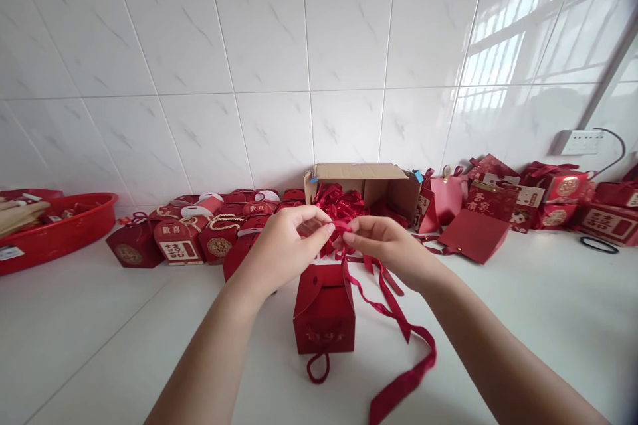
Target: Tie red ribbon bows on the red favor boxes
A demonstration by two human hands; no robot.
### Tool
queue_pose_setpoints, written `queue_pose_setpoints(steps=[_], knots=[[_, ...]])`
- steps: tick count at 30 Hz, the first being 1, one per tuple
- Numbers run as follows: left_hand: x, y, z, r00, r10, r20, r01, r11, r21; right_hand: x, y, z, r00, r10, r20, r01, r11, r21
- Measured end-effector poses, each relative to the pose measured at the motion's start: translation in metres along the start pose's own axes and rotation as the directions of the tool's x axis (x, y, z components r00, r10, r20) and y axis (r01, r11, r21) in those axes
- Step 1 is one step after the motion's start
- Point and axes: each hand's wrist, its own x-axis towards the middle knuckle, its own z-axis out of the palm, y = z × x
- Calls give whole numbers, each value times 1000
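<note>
A dark red gift box (325, 315) stands on the white surface in front of me, with a looped cord at its lower front. Above and behind its top, my left hand (294, 242) pinches a red ribbon (386, 311) between thumb and fingers. My right hand (386, 242) grips the same ribbon just to the right, its fingertips close to those of my left hand. From between the hands the ribbon hangs down and trails to the right of the box, its wide end near the bottom edge of the view.
Behind my hands, an open cardboard box (366, 172) holds a pile of red ribbons. Decorated red boxes (179, 242) line the wall at left, and more red boxes and bags (481, 222) at right. A red basin (64, 232) stands far left, a black ring (599, 244) far right.
</note>
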Motion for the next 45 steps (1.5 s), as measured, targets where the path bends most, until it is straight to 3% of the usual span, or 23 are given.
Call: queue_pose_setpoints(steps=[2,4,7,10,13,14,16,18,20,22,25,28,40,45], knots=[[-3,-3,-3,993,-95,73,85,988,126,-4,-8,-5,993,-79,-84,82,996,29],[-6,-7,-5,958,-235,164,166,922,350,-12,-18,-12,968,-173,-181,182,983,31],[-9,-11,-3,886,-396,242,191,787,586,-31,-37,-25,879,-329,-346,362,932,34],[-6,-15,3,839,-467,279,217,758,615,-52,-55,-36,743,-488,-458,554,832,13],[0,-23,6,853,-430,295,214,805,553,-62,-64,-41,681,-523,-513,631,775,49],[2,-26,6,865,-406,295,211,828,520,-61,-64,-40,685,-508,-523,628,775,70],[6,-32,6,885,-369,284,214,864,455,-53,-57,-36,735,-461,-498,573,814,92],[9,-36,5,889,-364,278,235,883,406,-38,-44,-28,852,-344,-396,394,918,51],[12,-37,5,887,-370,275,257,892,372,-21,-26,-18,948,-155,-278,140,988,-72],[13,-37,6,884,-381,273,278,895,349,-4,-7,-8,980,-21,-199,-23,976,-216],[13,-36,8,875,-390,286,297,901,317,12,17,6,982,150,-112,-182,903,-390],[13,-37,9,864,-413,289,330,896,297,17,29,14,966,247,-81,-256,858,-445],[10,-29,11,874,-378,306,343,925,163,18,36,21,958,281,-53,-274,848,-454],[9,-32,13,861,-348,370,341,936,86,19,41,21,965,263,-5,-238,865,-442]])
